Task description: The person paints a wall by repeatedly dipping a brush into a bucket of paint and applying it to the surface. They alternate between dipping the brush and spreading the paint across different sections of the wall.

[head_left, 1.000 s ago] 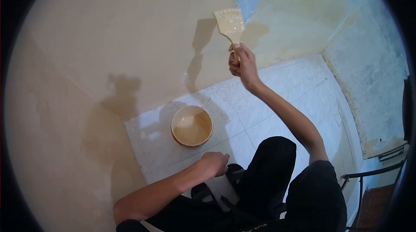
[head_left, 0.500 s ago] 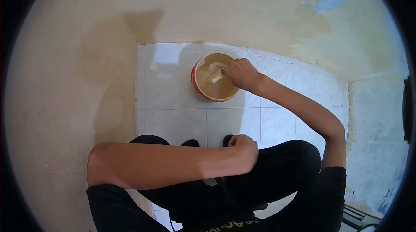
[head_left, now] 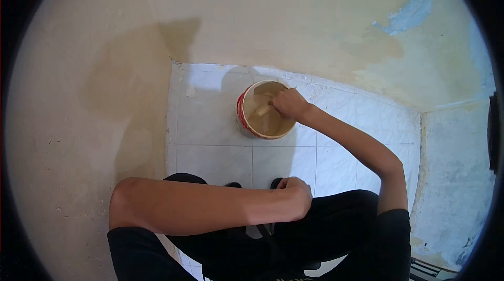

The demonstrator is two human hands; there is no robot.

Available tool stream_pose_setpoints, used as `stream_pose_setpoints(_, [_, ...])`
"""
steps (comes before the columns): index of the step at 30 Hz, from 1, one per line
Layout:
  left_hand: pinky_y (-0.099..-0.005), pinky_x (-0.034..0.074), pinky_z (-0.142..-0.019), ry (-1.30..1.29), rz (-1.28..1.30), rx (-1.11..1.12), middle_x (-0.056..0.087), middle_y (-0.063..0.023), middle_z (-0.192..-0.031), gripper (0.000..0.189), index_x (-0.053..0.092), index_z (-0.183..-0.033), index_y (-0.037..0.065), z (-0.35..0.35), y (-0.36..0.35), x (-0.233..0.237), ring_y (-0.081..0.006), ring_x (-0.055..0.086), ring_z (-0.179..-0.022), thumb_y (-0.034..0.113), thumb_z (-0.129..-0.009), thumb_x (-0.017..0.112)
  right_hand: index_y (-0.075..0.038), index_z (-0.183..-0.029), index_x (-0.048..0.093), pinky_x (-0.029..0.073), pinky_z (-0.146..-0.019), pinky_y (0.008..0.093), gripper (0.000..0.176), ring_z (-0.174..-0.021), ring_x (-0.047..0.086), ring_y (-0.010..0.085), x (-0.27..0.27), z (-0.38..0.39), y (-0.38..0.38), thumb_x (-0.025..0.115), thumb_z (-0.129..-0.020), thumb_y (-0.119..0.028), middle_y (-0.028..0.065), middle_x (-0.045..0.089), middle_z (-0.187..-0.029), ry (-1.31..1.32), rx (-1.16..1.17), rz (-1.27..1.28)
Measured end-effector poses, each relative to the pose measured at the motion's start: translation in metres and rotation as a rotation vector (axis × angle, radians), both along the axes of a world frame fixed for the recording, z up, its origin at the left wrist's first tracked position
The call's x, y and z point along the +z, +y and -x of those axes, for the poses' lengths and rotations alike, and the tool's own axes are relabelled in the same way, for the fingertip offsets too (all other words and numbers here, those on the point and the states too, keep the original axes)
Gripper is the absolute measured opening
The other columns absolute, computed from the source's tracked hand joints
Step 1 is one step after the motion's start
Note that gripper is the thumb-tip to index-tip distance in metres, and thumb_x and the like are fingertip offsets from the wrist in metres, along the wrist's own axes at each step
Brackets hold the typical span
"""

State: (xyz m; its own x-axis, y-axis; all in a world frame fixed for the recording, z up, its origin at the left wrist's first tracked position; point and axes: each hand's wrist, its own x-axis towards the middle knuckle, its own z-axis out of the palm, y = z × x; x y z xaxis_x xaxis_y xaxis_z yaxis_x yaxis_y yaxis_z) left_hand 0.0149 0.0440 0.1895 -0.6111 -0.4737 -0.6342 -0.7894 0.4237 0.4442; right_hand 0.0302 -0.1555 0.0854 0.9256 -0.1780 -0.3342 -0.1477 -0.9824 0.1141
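Observation:
A round white bucket with a red band stands on the tiled floor, murky tan liquid inside. My right hand reaches over its right rim, fingers wrapped round a pale brush-like tool. The tool slants down to the left into the bucket; its far end is at the liquid. Across my lap lies my left forearm, and my left hand is loosely curled by my knee with nothing showing in it.
White tiles surround the bucket, with the tan back wall and left wall close by. A blue peeled patch marks the upper right wall. My dark shoes are on the floor just in front of me.
The whole view has tilted, so the bucket and floor sit slightly lower. My right hand still grips the tool in the bucket, the tool's angle shifted slightly. My left hand stays curled.

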Motion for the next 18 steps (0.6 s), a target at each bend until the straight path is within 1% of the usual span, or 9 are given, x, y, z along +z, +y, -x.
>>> stream_pose_setpoints(4, [-0.0379, 0.054, -0.054, -0.015, -0.014, -0.033, 0.068, -0.0097, -0.085, 0.027, 0.069, -0.087, 0.003, -0.009, 0.002, 0.006, -0.0248, 0.066, -0.076, 0.014, -0.063, 0.075, -0.009, -0.087, 0.069, 0.050, -0.058, 0.0390, 0.017, -0.066, 0.063, 0.0286, 0.058, 0.036, 0.002, 0.061, -0.074, -0.017, 0.0119, 0.065, -0.071, -0.008, -0.148, -0.108])
stream_pose_setpoints(6, [-0.0376, 0.054, -0.055, 0.007, 0.013, 0.000, 0.068, -0.0099, -0.085, 0.026, 0.069, -0.086, 0.003, -0.006, 0.006, 0.008, -0.0249, 0.066, -0.077, 0.014, -0.063, 0.075, -0.009, -0.097, 0.068, 0.046, -0.053, 0.0352, 0.021, -0.057, 0.059, 0.0221, 0.070, 0.064, -0.002, 0.060, -0.080, -0.018, 0.0087, 0.062, -0.064, -0.170, -0.365, -0.385])
stream_pose_setpoints(7, [-0.0374, 0.054, -0.056, 0.025, 0.033, 0.033, 0.068, -0.0100, -0.085, 0.025, 0.069, -0.085, 0.003, -0.005, 0.007, 0.009, -0.0251, 0.067, -0.077, 0.014, -0.064, 0.074, -0.009, -0.097, 0.068, 0.046, -0.053, 0.0352, 0.021, -0.057, 0.059, 0.0221, 0.073, 0.079, -0.002, 0.060, -0.080, -0.018, 0.0087, 0.062, -0.064, -0.171, -0.372, -0.378])
stream_pose_setpoints(9, [-0.0365, 0.054, -0.058, 0.057, 0.012, 0.050, 0.068, -0.0108, -0.085, 0.022, 0.069, -0.083, 0.003, -0.006, 0.005, 0.008, -0.0253, 0.067, -0.077, 0.013, -0.064, 0.073, -0.007, -0.104, 0.065, 0.036, -0.046, 0.0277, 0.024, -0.049, 0.044, 0.0109, 0.069, 0.103, -0.001, 0.059, -0.085, -0.021, -0.0001, 0.051, -0.057, -0.268, -0.714, -0.797])
stream_pose_setpoints(10, [-0.0356, 0.054, -0.060, 0.089, -0.018, 0.076, 0.068, -0.0116, -0.086, 0.019, 0.069, -0.082, 0.003, -0.006, 0.005, 0.008, -0.0255, 0.067, -0.077, 0.011, -0.065, 0.072, -0.007, -0.104, 0.065, 0.036, -0.046, 0.0277, 0.024, -0.049, 0.044, 0.0109, 0.063, 0.113, 0.002, 0.059, -0.085, -0.021, -0.0001, 0.051, -0.057, -0.275, -0.718, -0.795])
stream_pose_setpoints(12, [-0.0348, 0.053, -0.060, 0.087, -0.027, 0.106, 0.068, -0.0125, -0.086, 0.016, 0.069, -0.080, 0.003, -0.007, 0.005, 0.006, -0.0260, 0.067, -0.077, 0.011, -0.065, 0.070, -0.005, -0.102, 0.064, 0.025, -0.044, 0.0219, 0.026, -0.050, 0.030, 0.0041, 0.048, 0.130, 0.011, 0.058, -0.088, -0.026, -0.0069, 0.038, -0.057, -0.441, -1.014, -1.315])
stream_pose_setpoints(13, [-0.0340, 0.053, -0.061, 0.088, -0.031, 0.145, 0.068, -0.0135, -0.087, 0.013, 0.069, -0.077, 0.003, -0.009, 0.004, 0.006, -0.0265, 0.067, -0.077, 0.010, -0.066, 0.069, -0.004, -0.099, 0.062, 0.020, -0.043, 0.0196, 0.024, -0.049, 0.028, 0.0018, 0.043, 0.135, 0.016, 0.058, -0.089, -0.026, -0.0090, 0.035, -0.057, -0.451, -1.086, -1.378])
stream_pose_setpoints(14, [-0.0340, 0.053, -0.061, 0.078, -0.031, 0.139, 0.068, -0.0135, -0.087, 0.013, 0.069, -0.077, 0.003, -0.011, 0.004, 0.005, -0.0265, 0.067, -0.077, 0.010, -0.066, 0.069, -0.006, -0.097, 0.060, 0.019, -0.042, 0.0201, 0.020, -0.047, 0.027, 0.0015, 0.035, 0.140, 0.019, 0.061, -0.087, -0.024, -0.0088, 0.035, -0.056, -0.470, -1.092, -1.484])
stream_pose_setpoints(18, [-0.0387, 0.051, -0.060, 0.146, 0.053, 0.185, 0.065, -0.0153, -0.078, 0.013, 0.064, -0.079, 0.002, -0.016, 0.006, -0.011, -0.0296, 0.065, -0.073, 0.013, -0.073, 0.062, -0.007, -0.102, 0.058, 0.018, -0.040, 0.0199, 0.023, -0.044, 0.027, 0.0012, 0.014, 0.139, 0.038, 0.065, -0.083, -0.020, -0.0093, 0.035, -0.055, -0.511, -1.110, -1.576])
